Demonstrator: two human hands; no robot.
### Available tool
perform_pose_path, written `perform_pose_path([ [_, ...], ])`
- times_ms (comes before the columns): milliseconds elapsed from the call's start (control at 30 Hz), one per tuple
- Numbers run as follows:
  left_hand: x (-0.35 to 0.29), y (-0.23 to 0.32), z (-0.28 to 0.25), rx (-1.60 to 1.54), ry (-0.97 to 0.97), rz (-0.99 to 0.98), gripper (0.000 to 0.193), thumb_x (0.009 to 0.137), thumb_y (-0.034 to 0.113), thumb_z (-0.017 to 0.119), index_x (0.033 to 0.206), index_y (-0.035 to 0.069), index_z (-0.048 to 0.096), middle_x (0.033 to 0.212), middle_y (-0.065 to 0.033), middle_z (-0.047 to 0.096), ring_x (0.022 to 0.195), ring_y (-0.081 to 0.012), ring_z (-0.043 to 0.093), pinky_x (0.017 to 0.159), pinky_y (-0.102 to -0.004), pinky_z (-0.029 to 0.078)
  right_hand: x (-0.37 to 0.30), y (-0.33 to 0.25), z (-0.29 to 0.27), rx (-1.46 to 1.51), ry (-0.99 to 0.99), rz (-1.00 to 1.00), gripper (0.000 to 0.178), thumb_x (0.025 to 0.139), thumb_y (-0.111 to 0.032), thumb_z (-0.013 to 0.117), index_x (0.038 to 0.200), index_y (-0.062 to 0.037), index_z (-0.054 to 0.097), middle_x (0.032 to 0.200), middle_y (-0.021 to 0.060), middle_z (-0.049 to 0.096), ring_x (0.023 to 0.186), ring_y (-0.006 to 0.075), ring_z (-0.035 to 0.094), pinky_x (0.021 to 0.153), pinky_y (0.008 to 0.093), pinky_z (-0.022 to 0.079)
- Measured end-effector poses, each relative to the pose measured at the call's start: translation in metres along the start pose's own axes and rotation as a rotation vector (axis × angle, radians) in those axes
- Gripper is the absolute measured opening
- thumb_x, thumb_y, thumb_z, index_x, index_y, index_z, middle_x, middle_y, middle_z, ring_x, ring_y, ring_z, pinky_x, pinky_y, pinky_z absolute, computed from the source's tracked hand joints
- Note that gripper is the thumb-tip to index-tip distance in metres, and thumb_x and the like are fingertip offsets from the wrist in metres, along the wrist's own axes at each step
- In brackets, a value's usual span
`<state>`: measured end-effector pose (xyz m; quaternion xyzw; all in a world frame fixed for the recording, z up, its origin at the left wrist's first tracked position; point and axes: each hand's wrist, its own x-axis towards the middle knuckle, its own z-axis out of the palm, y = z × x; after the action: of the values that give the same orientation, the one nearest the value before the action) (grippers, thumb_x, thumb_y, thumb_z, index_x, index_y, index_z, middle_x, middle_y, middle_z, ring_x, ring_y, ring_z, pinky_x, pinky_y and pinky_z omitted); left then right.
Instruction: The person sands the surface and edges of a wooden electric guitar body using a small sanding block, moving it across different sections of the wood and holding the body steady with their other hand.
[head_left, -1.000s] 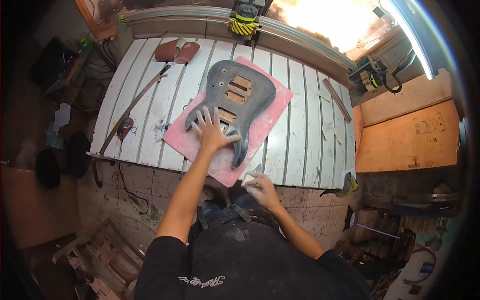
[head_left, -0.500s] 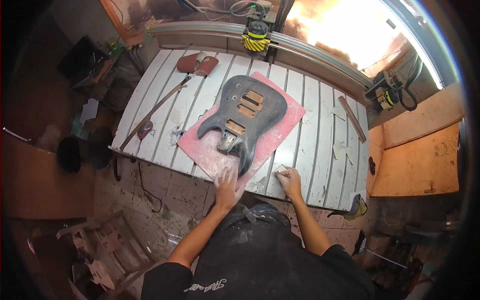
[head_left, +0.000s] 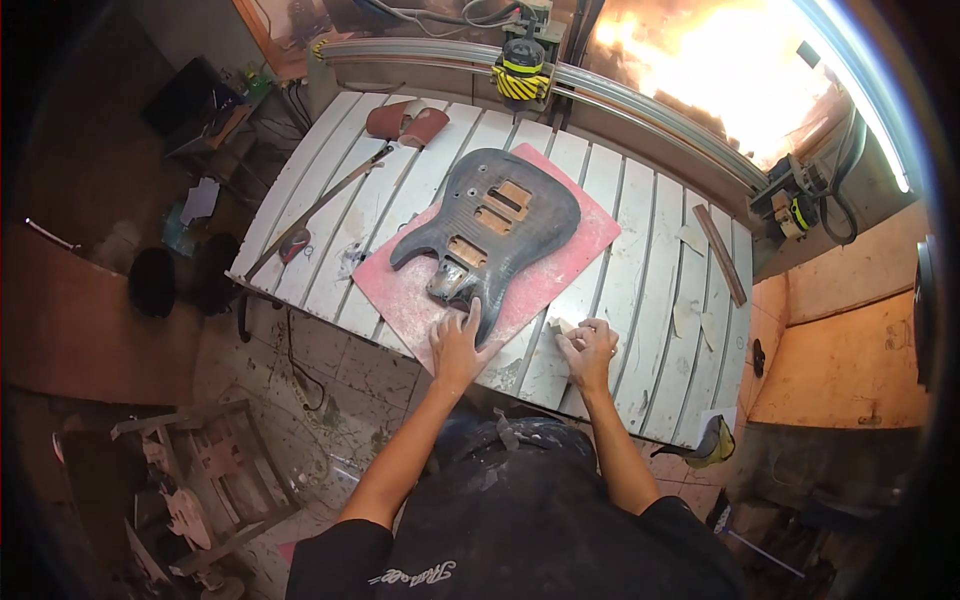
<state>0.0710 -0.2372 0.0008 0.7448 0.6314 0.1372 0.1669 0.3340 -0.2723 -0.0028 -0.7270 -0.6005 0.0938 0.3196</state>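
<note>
A dark, striped electric guitar body (head_left: 535, 215) with pale routed cavities lies flat on a dusty pink pad (head_left: 585, 235). Its longer horn points toward me. At that horn's tip, my left hand (head_left: 457, 350) is open, its fingers spread and its thumb stretched along the horn. Over the white slatted table, right of the pad, my right hand (head_left: 592, 355) is closed on a small pale piece of sandpaper (head_left: 560, 327). The fingers partly hide the piece, and it is apart from the guitar body.
Curled reddish-brown sandpaper (head_left: 425, 127) lies at the table's far left, near a long thin bar (head_left: 330, 205) and a dark red computer mouse (head_left: 294, 245). A wooden strip (head_left: 720, 255) and paper scraps lie at right. A machine gantry (head_left: 640, 100) spans the back.
My left hand has shifted up a little along the horn, with its fingers more spread. My right hand has turned and moved slightly right, still closed on the sandpaper. The view has shifted slightly.
</note>
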Motion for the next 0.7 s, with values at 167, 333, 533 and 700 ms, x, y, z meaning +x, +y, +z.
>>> perform_pose_path([
  [167, -0.015, -0.014, 0.012, -0.079, 0.069, 0.017, 0.091, 0.09, 0.055, 0.074, 0.166, 0.02, 0.039, 0.143, -0.0275, 0.058, 0.139, -0.0482, 0.048, 0.115, -0.0648, 0.035, 0.019, -0.013, -0.003, 0.417, -0.044, 0.095, 0.02, 0.084, -0.015, 0.085, 0.081, -0.0047, 0.068, 0.095, 0.0066, 0.064, 0.089, 0.0218, 0.06, 0.079, 0.0361, 0.049],
  [333, -0.048, -0.04, 0.019, -0.244, 0.174, 0.2, 0.07, 0.089, 0.032, 0.079, 0.154, 0.016, 0.058, 0.142, -0.0247, 0.063, 0.139, -0.0403, 0.055, 0.116, -0.0564, 0.039, 0.03, -0.017, 0.0, 0.766, -0.151, 0.468, 0.019, 0.089, -0.012, 0.082, 0.085, -0.0025, 0.066, 0.088, 0.0021, 0.065, 0.075, 0.008, 0.057, 0.068, 0.0264, 0.047],
  [533, -0.052, -0.059, 0.039, -0.51, 0.434, 0.118, 0.045, 0.083, 0.024, 0.086, 0.122, 0.005, 0.073, 0.125, -0.0183, 0.075, 0.121, -0.037, 0.069, 0.111, -0.0504, 0.046, 0.047, -0.044, 0.005, 1.066, -0.149, 0.349, 0.017, 0.099, -0.015, 0.062, 0.09, -0.0006, 0.065, 0.086, 0.0084, 0.07, 0.076, 0.0101, 0.062, 0.073, 0.0246, 0.051],
  [700, -0.035, -0.047, 0.033, -0.41, 0.44, 0.056, 0.055, 0.075, 0.041, 0.092, 0.113, 0.006, 0.073, 0.113, -0.0139, 0.076, 0.108, -0.0335, 0.071, 0.098, -0.0479, 0.048, 0.04, -0.03, 0.038, 1.227, -0.579, 0.443, 0.019, 0.096, -0.017, 0.05, 0.088, -0.0012, 0.058, 0.1, 0.023, 0.073, 0.086, 0.028, 0.07, 0.084, 0.0409, 0.058],
])
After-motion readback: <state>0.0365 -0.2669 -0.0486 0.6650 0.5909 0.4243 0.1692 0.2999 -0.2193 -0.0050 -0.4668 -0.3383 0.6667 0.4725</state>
